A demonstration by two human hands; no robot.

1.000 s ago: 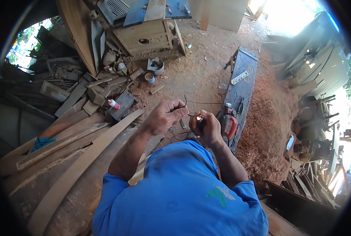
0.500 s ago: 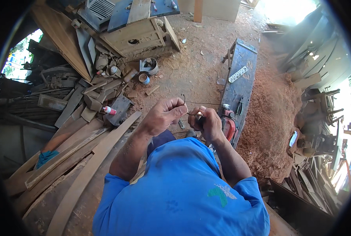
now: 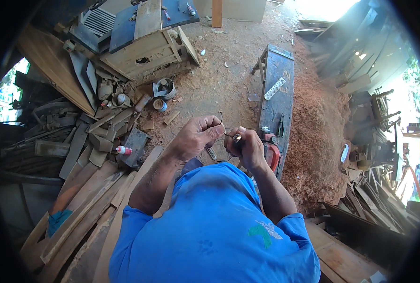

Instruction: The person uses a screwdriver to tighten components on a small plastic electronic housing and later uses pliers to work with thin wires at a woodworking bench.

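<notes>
In front of my chest, my left hand [image 3: 196, 137] is closed, its thumb and fingers pinching a thin dark wire [image 3: 221, 117] whose end sticks up past the fingertips. Close by on the right, my right hand [image 3: 250, 147] is wrapped around a small dark object [image 3: 239, 143], mostly hidden by the fingers, so its kind is unclear. Between the two hands a short length of the wire shows. Just beyond my right hand, a red and black power tool [image 3: 272, 153] rests at the near end of a narrow bench [image 3: 281, 70].
Pliers [image 3: 281, 126] and a white power strip [image 3: 274, 88] lie on the bench. Sawdust [image 3: 318, 137] is heaped to its right. At left are stacked boards [image 3: 89, 203], a red-and-white bottle [image 3: 123, 150], a can [image 3: 159, 104] and a wooden cabinet [image 3: 144, 56].
My view has turned a little, so the surroundings sit farther left in the picture. Both hands keep nearly the same pose and grip.
</notes>
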